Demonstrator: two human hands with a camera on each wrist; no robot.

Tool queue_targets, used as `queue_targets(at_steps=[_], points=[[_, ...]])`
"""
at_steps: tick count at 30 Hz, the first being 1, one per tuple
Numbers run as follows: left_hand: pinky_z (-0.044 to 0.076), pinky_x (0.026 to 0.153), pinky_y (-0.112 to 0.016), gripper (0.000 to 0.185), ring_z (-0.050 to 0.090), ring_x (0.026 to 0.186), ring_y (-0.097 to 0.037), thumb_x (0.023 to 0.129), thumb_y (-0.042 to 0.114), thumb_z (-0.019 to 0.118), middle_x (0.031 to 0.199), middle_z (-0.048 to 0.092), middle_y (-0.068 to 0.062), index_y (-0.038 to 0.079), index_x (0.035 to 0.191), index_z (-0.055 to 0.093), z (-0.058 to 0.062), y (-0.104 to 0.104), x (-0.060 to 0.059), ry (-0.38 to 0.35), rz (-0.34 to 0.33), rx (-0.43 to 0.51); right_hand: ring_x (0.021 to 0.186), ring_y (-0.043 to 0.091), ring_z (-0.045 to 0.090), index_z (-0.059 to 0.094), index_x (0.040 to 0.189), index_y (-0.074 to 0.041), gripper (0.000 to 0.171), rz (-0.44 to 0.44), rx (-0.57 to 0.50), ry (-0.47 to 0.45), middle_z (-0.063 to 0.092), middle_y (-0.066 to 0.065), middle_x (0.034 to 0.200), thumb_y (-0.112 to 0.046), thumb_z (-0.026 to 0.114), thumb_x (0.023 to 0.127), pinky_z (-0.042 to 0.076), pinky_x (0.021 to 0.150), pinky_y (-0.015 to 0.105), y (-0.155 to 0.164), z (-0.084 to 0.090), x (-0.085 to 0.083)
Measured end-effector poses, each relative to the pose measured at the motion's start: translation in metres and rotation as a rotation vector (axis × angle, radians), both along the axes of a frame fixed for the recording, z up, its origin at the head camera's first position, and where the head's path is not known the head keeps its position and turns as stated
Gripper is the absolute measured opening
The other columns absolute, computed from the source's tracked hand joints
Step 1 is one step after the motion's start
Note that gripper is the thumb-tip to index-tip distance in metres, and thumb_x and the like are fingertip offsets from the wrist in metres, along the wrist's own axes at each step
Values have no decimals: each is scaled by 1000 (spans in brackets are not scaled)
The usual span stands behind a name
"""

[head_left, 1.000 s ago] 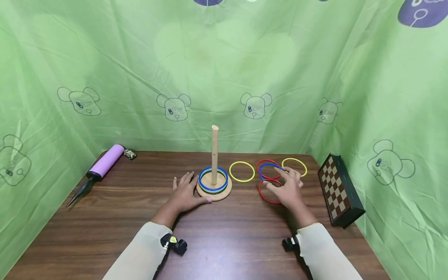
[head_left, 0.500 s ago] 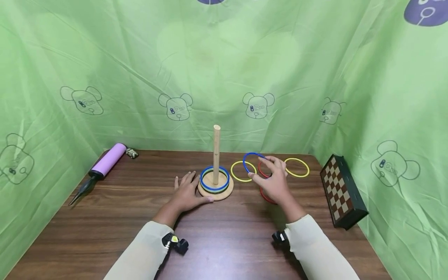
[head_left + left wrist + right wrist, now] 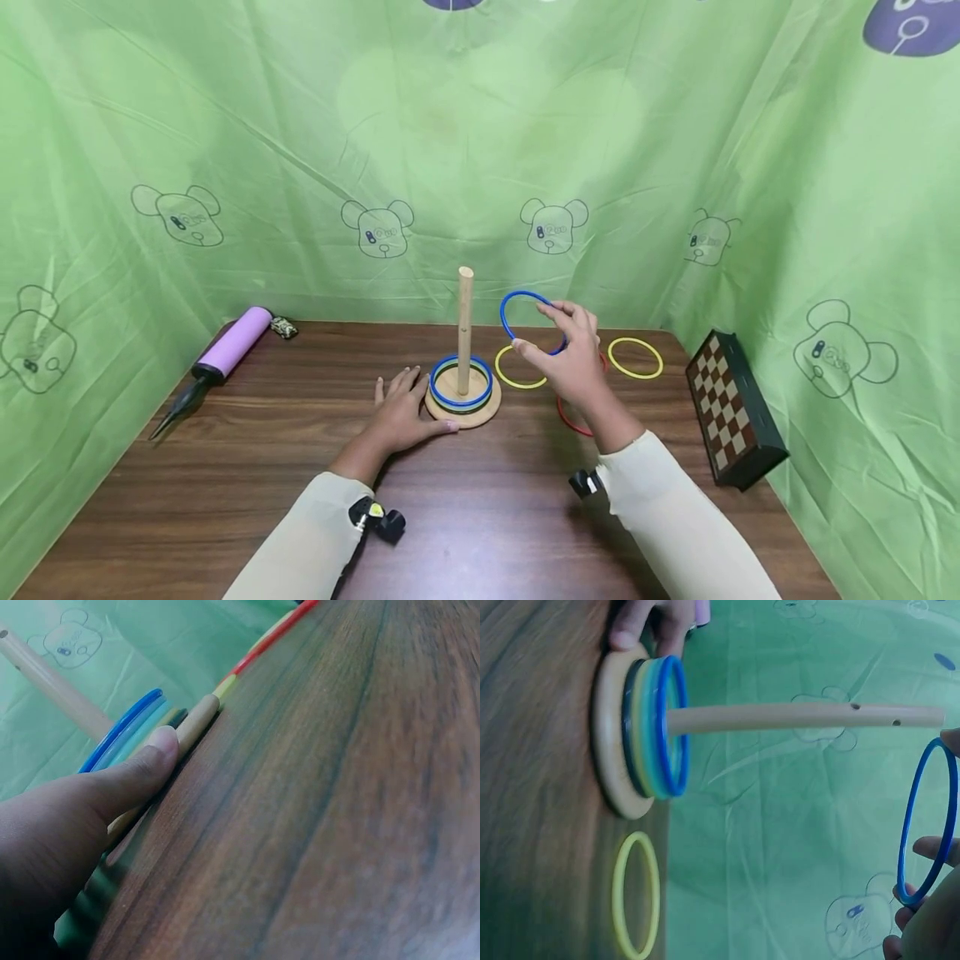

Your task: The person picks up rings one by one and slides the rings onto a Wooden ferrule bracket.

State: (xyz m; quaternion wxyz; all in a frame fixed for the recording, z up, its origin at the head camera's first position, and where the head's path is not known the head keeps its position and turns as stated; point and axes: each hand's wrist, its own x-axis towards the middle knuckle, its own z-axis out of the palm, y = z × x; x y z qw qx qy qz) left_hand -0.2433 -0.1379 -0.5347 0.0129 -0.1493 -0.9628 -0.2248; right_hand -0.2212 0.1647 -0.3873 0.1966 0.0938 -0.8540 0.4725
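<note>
Pinching the blue ring (image 3: 529, 321) at its rim, your right hand (image 3: 572, 360) holds it aloft just right of the wooden peg (image 3: 465, 330) | your left hand (image 3: 401, 412) rests flat on the table (image 3: 225, 475), thumb touching the round base (image 3: 459, 412) near the far edge | ring looks light, thin, stiff and smooth; fingertip hold on the rim suits it.
</note>
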Motion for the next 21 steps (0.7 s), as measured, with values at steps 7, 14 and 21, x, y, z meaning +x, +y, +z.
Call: queue_targets(at_steps=[7, 14, 21], points=[[6, 130, -81, 123, 24, 168, -45, 79, 87, 76, 177, 33, -24, 6, 167, 45, 0, -1, 0, -10, -2, 0, 148, 35, 35, 66, 152, -13, 76, 37, -44, 134, 51, 14, 155, -33, 94, 84, 37, 116, 61, -19, 15, -4], [6, 130, -81, 123, 24, 168, -45, 80, 86, 76, 177, 34, -24, 5, 167, 44, 0, -1, 0, -5, -6, 8, 148, 36, 35, 61, 156, -12, 80, 84, -64, 207, 48, 18, 156, -33, 91, 85, 40, 116, 64, -36, 21, -9], [4, 130, -81, 123, 24, 168, -45, 80, 86, 76, 177, 33, -24, 5, 167, 44, 0, -1, 0, -9, -6, 4, 151, 34, 34, 57, 158, -12, 81, 128, -80, 225, 44, 17, 159, -36, 88, 87, 38, 119, 66, -53, 23, -10]])
